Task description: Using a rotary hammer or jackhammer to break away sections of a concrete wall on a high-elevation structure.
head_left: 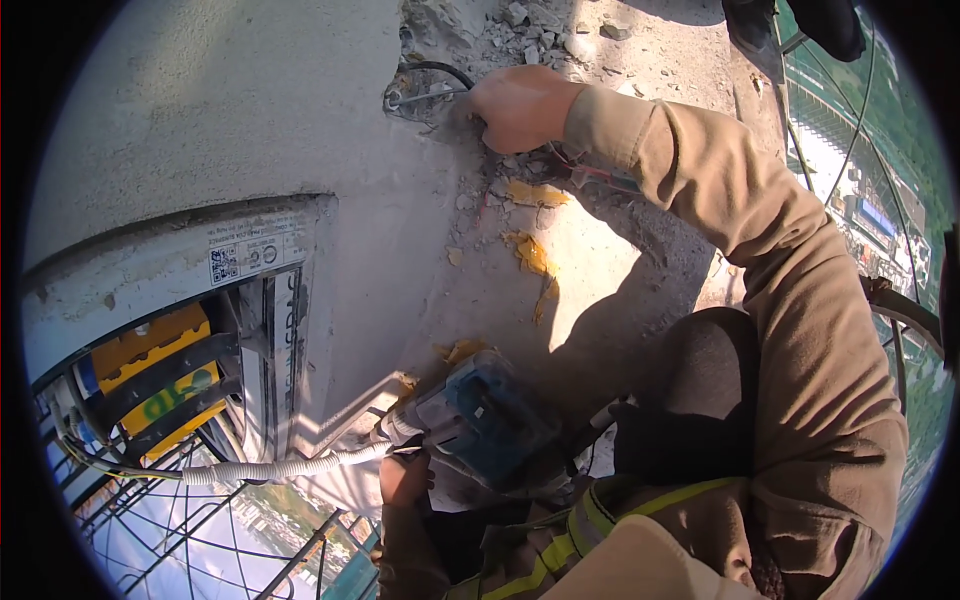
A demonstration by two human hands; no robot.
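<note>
My right hand (pixel 522 105) is closed at the broken-out hole (pixel 400 100) in the wall, its fingertips partly hidden behind the hand. A thin grey rod (pixel 430 96) runs from the hole into its fingers, and a black cable (pixel 437 67) curves out just above. Low in the view, my left hand (pixel 405 480) is closed around something small and dark that I cannot make out. Beside those fingers ends a white corrugated conduit (pixel 290 467), which comes from the window opening. Close by on the ground lies a teal-and-dark case or tool (pixel 490 410), blurred in shadow.
Rubble (pixel 540 40) and yellow scraps (pixel 535 255) litter the ground along the wall. Red wires (pixel 600 174) lie under my right forearm. At left, a window frame (pixel 170 262) holds yellow blocks (pixel 165 360). Someone's dark shoes (pixel 835 25) stand at the upper right, beside metal bars.
</note>
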